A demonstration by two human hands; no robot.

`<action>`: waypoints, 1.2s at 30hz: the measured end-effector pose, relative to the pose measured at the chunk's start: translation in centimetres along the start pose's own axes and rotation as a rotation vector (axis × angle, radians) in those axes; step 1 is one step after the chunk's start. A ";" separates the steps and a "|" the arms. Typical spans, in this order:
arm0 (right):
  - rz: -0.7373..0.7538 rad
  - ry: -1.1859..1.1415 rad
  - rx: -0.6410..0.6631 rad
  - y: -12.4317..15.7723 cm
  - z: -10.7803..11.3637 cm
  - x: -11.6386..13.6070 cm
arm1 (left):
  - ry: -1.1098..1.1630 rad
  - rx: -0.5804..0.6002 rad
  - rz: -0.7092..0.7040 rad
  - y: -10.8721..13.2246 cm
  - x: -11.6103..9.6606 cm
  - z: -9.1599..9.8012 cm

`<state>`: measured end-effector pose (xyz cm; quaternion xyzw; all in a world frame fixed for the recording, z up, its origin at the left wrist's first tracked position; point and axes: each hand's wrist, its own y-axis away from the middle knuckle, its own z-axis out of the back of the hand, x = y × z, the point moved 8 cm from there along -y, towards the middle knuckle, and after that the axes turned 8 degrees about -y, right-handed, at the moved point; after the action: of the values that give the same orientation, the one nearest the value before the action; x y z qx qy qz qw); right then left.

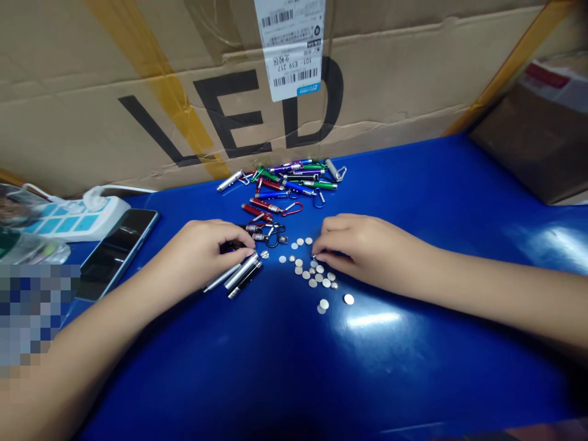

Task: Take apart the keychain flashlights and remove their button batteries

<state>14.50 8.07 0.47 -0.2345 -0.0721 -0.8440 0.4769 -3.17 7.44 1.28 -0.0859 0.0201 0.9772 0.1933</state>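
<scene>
My left hand (pixel 214 248) is closed, thumb and fingers curled together; what they hold, if anything, is hidden. Just below its fingertips lie a silver metal tube (pixel 241 272) and a black tube (pixel 245 280), side by side. A small silver cap-like piece (pixel 264 254) rests right of the fingertips. Among scattered button cells (pixel 326 283), my right hand (pixel 342 242) pinches a small shiny button cell (pixel 314 256) between thumb and finger. Beyond both hands spreads a pile of small keychain flashlights (pixel 298 187) in red, blue, green, purple and silver, with carabiner clips.
A large cardboard box (pixel 386 79) marked LED stands along the back of the blue table (pixel 275 367). At left lie a smartphone (pixel 117 254) and a white power strip (pixel 78 218) with a plugged cable. A brown box (pixel 528 135) sits at the back right.
</scene>
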 end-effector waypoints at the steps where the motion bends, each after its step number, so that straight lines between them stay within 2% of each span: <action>1: 0.004 0.009 0.005 -0.2 0.1 0.0 | -0.009 -0.007 -0.013 0.0 -0.1 0.1; 6: 0.028 0.070 0.037 -1.0 0.8 0.5 | -0.072 -0.106 -0.068 0.0 -0.9 1.8; 9: 0.037 0.072 0.086 -1.1 0.6 0.6 | -0.082 -0.111 -0.117 -0.3 -1.7 2.2; 12: 0.054 0.050 0.120 -1.0 0.1 0.5 | -0.162 -0.091 -0.202 -1.2 -3.5 1.8; 14: 0.058 0.052 0.139 -1.0 -0.2 0.5 | -0.283 -0.035 -0.265 -2.0 -5.1 1.0; 16: 0.050 0.067 0.141 -1.0 -0.3 0.7 | -0.416 0.063 -0.260 -2.9 -6.1 -0.1; 19: 0.047 0.079 0.094 -1.0 0.5 1.1 | -0.484 0.167 -0.273 -3.9 -7.3 -1.1; 21: 0.055 0.077 0.061 -1.0 1.2 1.4 | -0.489 0.198 -0.276 -4.2 -7.5 -1.3; 23: 0.063 0.072 0.044 -1.1 1.6 1.8 | -0.435 0.153 -0.277 -4.1 -7.2 -0.5; 26: 0.096 0.050 0.054 -1.6 1.4 2.4 | -0.221 -0.033 -0.282 -2.5 -6.3 2.3; 29: 0.144 0.040 0.101 -2.7 0.2 3.2 | -0.004 -0.115 -0.230 0.8 -4.9 4.1; 31: 0.171 0.068 0.148 -3.5 -0.9 3.8 | 0.110 -0.105 -0.161 3.3 -4.3 3.9; 33: 0.214 0.096 0.167 -4.2 -1.8 4.3 | 0.190 -0.099 -0.113 5.4 -4.1 2.9; 36: 0.256 0.113 0.165 -4.9 -2.5 4.8 | 0.110 -0.096 -0.156 7.1 -5.0 0.8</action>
<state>7.49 6.11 1.02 -0.1537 -0.0839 -0.7794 0.6016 -1.48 -0.87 3.02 -0.1497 -0.0229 0.9528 0.2632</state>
